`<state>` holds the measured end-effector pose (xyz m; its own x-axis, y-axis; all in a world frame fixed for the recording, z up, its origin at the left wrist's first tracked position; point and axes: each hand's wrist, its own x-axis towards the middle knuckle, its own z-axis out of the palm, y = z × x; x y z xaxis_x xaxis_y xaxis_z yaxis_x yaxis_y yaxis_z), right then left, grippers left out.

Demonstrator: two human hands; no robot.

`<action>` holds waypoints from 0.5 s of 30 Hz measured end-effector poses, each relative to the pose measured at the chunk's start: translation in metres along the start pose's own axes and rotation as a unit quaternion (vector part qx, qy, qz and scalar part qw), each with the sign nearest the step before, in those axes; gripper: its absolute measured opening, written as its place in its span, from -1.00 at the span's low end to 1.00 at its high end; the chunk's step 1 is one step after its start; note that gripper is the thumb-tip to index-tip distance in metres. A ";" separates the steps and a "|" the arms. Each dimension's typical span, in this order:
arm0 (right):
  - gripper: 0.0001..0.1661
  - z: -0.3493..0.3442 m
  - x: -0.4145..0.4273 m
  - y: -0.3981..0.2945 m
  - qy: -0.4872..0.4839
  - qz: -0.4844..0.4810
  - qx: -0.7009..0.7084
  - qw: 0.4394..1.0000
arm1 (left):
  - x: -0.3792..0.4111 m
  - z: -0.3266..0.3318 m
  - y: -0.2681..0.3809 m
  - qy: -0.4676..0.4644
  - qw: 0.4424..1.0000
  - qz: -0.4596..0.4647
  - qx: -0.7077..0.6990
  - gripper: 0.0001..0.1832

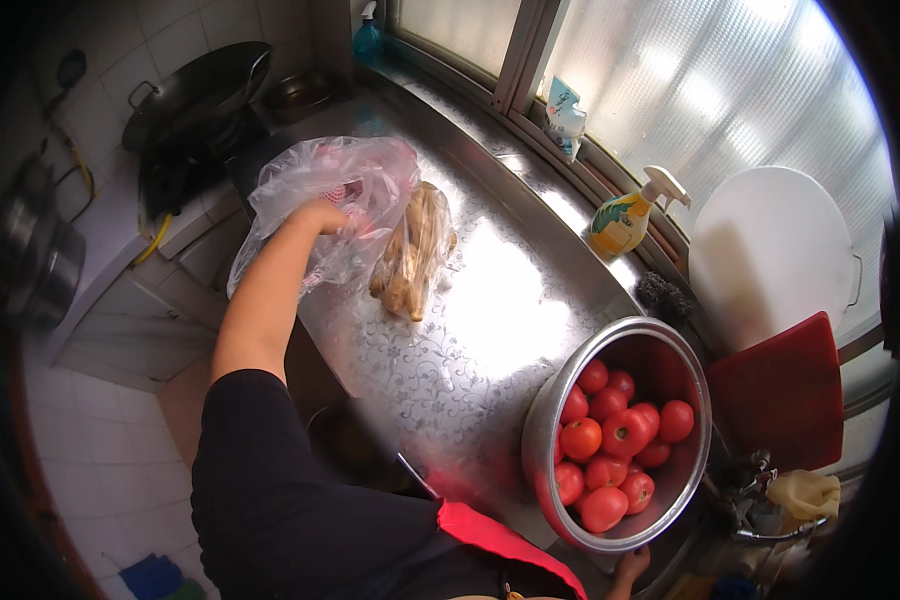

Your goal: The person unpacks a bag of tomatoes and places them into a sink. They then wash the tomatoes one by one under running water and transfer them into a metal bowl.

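My left hand [325, 216] reaches to the opening of a thin clear plastic bag [367, 169], its fingers partly hidden by the film. Pink foam netting [356, 217] shows inside. Right beside that bag lies a second clear bag holding brown, knobbly ginger-like roots [409, 262]. At the lower right my right hand [631, 564] grips the near rim of a deep stainless steel basin [536, 427]; only part of this hand shows. Several red tomatoes [606, 471] fill the bottom of the basin.
A patterned metal countertop [457, 420] runs below the window. Along the sill stand a yellow spray bottle [621, 225], a black scouring pad [661, 295], a white round board [772, 232] and a red cutting board [784, 397]. A faucet [757, 480] is lower right; a wok [195, 97] sits upper left.
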<state>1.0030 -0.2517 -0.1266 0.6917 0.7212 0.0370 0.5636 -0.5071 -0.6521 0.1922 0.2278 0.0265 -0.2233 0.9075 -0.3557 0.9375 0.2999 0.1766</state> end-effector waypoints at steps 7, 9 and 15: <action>-0.68 0.009 -0.011 -0.013 -0.015 -0.012 -0.032 0.999 | -0.003 -0.016 -0.044 0.032 0.980 -0.129 -0.150 -0.16; -0.67 0.007 -0.013 -0.015 -0.013 -0.024 -0.119 0.993 | -0.001 -0.002 -0.039 0.193 0.957 -0.219 -0.007 -0.16; -0.68 0.006 -0.020 -0.020 -0.056 -0.020 -0.093 0.994 | 0.009 0.044 0.011 0.262 0.961 -0.091 -0.008 -0.14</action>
<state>0.9755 -0.2530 -0.1194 0.6180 0.7856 -0.0320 0.6705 -0.5478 -0.5003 0.2124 0.2263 -0.0152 -0.4909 0.8617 0.1282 0.8669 0.4686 0.1701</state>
